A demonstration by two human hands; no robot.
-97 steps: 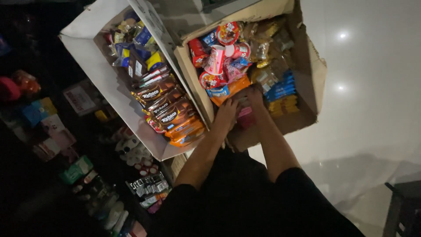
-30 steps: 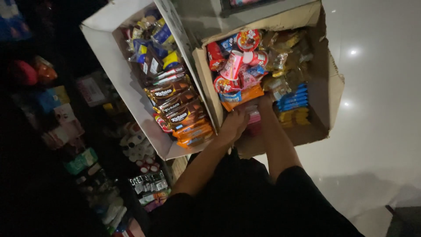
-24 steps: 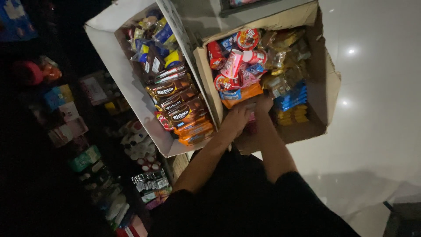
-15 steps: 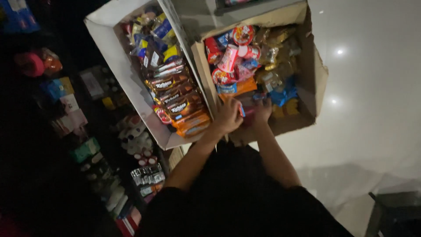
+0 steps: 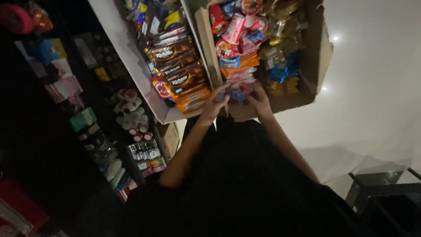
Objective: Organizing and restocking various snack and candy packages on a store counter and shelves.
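I've got one head cam only, looking steeply down past my torso, close in on the brown cardboard box (image 5: 318,48) and white box (image 5: 131,57); shelves at left, floor at right.

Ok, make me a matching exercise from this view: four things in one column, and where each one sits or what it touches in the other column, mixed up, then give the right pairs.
Things:
1. brown cardboard box
2. white cardboard box
3. dark brown biscuit packs
4. small red and blue packet

Places:
A. stacked inside the white box
B. held between the left hand and the right hand
C. on the right, beside the pale glossy floor
D. on the left, next to the dark shelves of goods

Pairs: 1-C, 2-D, 3-A, 4-B
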